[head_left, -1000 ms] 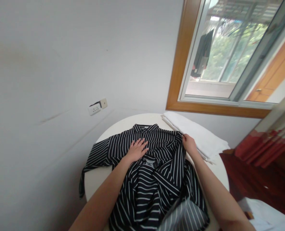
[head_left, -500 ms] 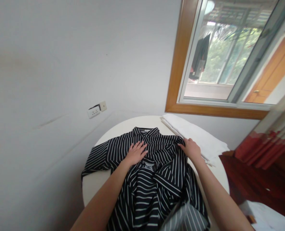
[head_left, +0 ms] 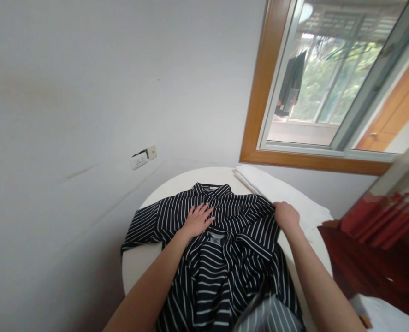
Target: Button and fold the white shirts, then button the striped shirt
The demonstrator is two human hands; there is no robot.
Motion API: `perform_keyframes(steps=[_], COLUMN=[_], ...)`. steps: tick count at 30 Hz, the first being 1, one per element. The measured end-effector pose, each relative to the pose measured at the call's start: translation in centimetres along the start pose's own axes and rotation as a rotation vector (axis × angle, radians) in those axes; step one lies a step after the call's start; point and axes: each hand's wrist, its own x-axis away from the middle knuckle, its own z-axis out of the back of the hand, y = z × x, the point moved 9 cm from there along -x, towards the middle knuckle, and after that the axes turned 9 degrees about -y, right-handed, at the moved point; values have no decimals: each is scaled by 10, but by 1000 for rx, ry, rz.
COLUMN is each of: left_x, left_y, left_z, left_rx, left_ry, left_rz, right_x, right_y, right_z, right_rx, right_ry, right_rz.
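A black shirt with white stripes lies spread on a round white table, collar toward the wall. My left hand rests flat on the shirt's chest just below the collar, fingers stretched out. My right hand is curled closed on the shirt's right shoulder edge, gripping the fabric where it meets the white cloth. The shirt's left sleeve lies out toward the table's left rim.
A folded white cloth lies on the table's far right side under a wood-framed window. A wall socket sits on the wall behind. Dark red wooden furniture stands to the right.
My right hand has slid right along the shirt's shoulder edge and closed on the fabric, pulling it outward. My left hand has stayed flat on the chest.
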Motion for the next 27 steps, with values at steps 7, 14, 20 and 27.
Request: perform_keyframes(steps=[7, 14, 20, 27], left_x=[-1, -1, 3, 5], left_y=[-1, -1, 2, 4], left_z=[-1, -1, 2, 6], left_rx=[-1, -4, 3, 15], left_ry=[-4, 9, 13, -3], left_rz=[9, 6, 3, 4], right_x=[7, -35, -58, -65], right_y=[-57, -148, -175, -187], right_z=[9, -10, -28, -46], right_rx=[53, 19, 46, 76], right_ry=[210, 58, -52, -92], right_rz=[256, 659, 688, 649])
